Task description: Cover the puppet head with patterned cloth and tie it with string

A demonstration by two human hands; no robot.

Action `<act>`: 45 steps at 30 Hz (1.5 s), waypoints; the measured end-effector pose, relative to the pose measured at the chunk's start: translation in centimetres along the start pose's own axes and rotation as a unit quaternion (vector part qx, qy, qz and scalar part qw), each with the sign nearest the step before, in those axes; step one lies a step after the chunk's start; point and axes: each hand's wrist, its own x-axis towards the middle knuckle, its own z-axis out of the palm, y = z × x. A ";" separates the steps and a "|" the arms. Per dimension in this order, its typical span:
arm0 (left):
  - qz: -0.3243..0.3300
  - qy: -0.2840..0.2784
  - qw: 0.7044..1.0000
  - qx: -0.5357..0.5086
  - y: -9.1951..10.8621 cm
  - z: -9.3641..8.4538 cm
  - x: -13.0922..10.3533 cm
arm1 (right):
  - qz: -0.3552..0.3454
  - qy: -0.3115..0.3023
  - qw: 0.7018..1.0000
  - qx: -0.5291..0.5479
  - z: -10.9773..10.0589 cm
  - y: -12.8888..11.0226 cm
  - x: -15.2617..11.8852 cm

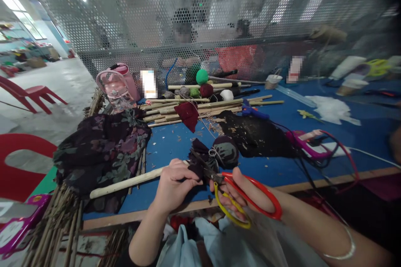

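Above blue table (167,144), left fingers (184,172) pinching dark cloth (196,168), right fingers (242,181) gripping scissors (216,178)

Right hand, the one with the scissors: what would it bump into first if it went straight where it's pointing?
The right hand's scissors would probably meet the dark cloth beside the left hand first. The blades already seem to overlap it, though depth is unclear.

No readable lettering or numbers
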 end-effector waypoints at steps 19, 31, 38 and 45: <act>-0.030 -0.023 0.999 0.017 0.2 -0.2 0.1 | 0.091 0.056 0.991 0.084 0.2 1.7 2.2; -0.021 -0.030 0.999 0.017 -0.3 -0.2 -0.1 | 0.166 0.084 0.983 0.002 1.6 -0.4 3.3; -0.009 -0.030 0.997 -0.068 1.2 -1.2 -0.9 | -0.097 0.119 0.987 -0.051 1.3 -0.6 -0.2; -0.135 -0.326 0.930 0.102 6.7 0.0 -3.1 | -0.158 0.331 0.922 -0.125 -2.9 0.8 -6.0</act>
